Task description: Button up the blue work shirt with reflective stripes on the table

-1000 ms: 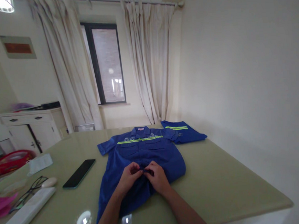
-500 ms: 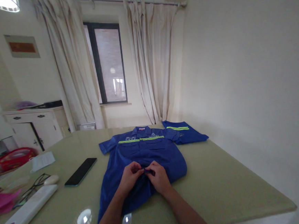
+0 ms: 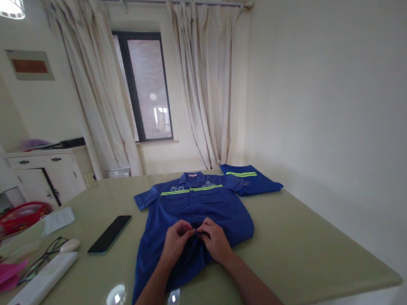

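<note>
Blue shirt (image 3: 193,205) beneath both hands (image 3: 212,238), fingertips pinched on its front, seemingly at the placket

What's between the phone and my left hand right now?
Going from the phone to the left hand, there is a bare strip of tabletop, then the left part of the blue shirt. The head view shows this.
</note>
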The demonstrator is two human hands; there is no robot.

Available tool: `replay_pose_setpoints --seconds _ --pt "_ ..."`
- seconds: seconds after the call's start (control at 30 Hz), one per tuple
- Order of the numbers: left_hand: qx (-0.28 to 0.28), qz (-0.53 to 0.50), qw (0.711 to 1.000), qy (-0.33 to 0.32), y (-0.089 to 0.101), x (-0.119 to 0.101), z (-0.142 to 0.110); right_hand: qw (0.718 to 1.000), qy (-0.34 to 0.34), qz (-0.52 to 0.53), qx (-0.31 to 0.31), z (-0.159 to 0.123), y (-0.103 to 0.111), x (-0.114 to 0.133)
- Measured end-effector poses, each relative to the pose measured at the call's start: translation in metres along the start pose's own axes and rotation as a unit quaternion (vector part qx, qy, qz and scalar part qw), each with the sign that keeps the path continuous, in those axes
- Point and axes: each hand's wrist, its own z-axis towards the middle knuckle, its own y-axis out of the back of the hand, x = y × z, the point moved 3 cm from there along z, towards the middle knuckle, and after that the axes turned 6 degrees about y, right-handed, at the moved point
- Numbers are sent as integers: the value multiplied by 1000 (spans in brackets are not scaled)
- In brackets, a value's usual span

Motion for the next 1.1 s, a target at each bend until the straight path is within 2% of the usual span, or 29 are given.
replay_pose_setpoints --seconds 0.13,0.27,0.4,0.63,0.8,0.97,1.1 --pt "-1 -17 1000 12 0 2 2 999 -24 16 -33 1 -1 -3" --pt "23 -49 998 28 -2 4 4 994 -71 35 -74 2 -2 -11" --pt "32 -24 999 17 -2 2 3 989 -104 53 -86 3 0 -17" --pt "25 10 1000 16 -2 -3 1 992 -66 79 -72 5 3 -14" --pt "65 34 997 -15 -6 -5 -2 992 -76 70 -69 4 2 -17" --pt "25 88 994 -52 -6 -6 -5 993 -78 62 -61 2 -1 -16" --pt "-4 128 988 -83 -7 -11 -7 996 -52 44 -53 1 -1 -8"
